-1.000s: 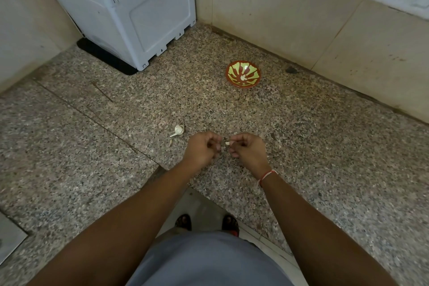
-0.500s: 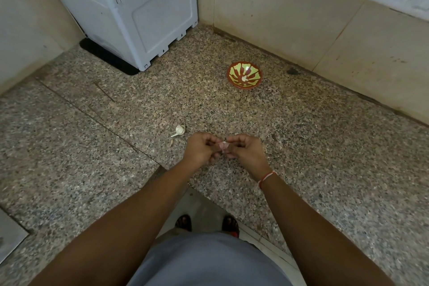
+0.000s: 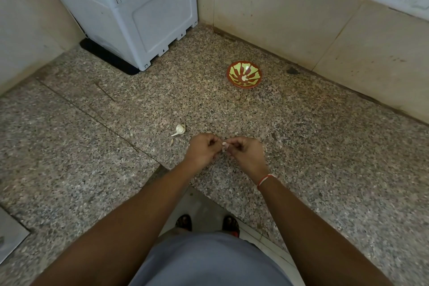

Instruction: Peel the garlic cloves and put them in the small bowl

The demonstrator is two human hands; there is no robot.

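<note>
Both hands: my left hand point(image 3: 203, 150) and my right hand point(image 3: 246, 152) meet over the granite counter point(image 3: 301, 146), fingers curled inward toward each other.
Clove: a small garlic clove point(image 3: 224, 144) sits between my fingertips; my right hand pinches it, and my left fingers curl against it from the other side, though I cannot tell how firmly.
Small bowl: the red and green small bowl point(image 3: 244, 74) stands well beyond my hands, near the back wall, with a pale piece lying in its middle.
Garlic head: the rest of the garlic bulb point(image 3: 180, 129) lies on the counter just left of my left hand, apart from it.
Loose bit: a pale scrap point(image 3: 172, 141) lies just below the bulb.
Wrist: a red thread band point(image 3: 264, 180) circles my right wrist.
Corner: a white appliance point(image 3: 130, 7) stands at the far left.
</note>
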